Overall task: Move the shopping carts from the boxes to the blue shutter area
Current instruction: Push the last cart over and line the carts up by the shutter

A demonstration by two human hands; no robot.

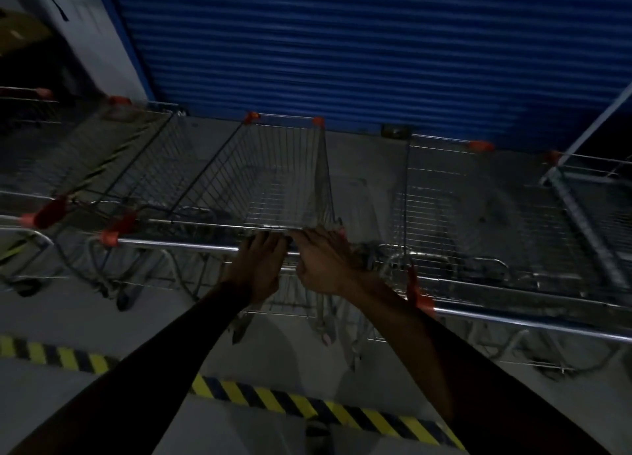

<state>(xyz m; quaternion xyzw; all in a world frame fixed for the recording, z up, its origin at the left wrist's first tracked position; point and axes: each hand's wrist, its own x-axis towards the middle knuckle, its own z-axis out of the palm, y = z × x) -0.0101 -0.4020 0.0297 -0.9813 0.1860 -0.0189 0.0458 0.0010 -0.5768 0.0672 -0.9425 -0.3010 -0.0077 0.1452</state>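
A blue shutter [342, 44] fills the far wall, closed down to the grey floor [85, 314]. Before it stands a row of wire carts. The middle cart [273, 181] sits right in front of the shutter, its basket pointing at it, with orange caps on its far corners. A left cart [113, 167] stands just beside it, and a right cart [478, 215] stands a little apart on the other side. A yellow-and-black stripe [273, 400] crosses the floor near the person. The middle cart's handle [178, 245], a steel bar, runs across below its basket. The left hand [260, 266] and right hand [321, 263] lie side by side on it, fingers curled over the bar, grasping it.
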